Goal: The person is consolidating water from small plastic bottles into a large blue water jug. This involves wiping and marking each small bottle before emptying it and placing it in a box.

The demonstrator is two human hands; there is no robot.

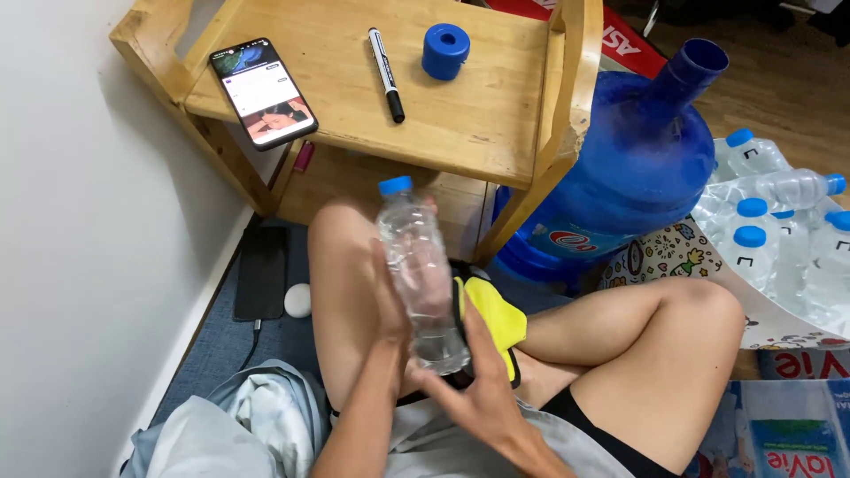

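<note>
A clear plastic water bottle [418,265] with a blue cap [395,185] stands nearly upright over my lap. My left hand [388,296] grips its left side around the middle. My right hand [474,381] holds the lower part and the base from the right, fingers spread along it. A yellow cloth [496,317] lies on my thigh just behind the bottle. My bare knees frame the bottle on both sides.
A low wooden table [478,115] ahead carries a smartphone [263,92], a black marker [386,74] and a blue cap [444,51]. A big blue water jug [637,168] leans at the right. Several small capped bottles [779,239] lie far right. A white wall [80,265] runs along the left.
</note>
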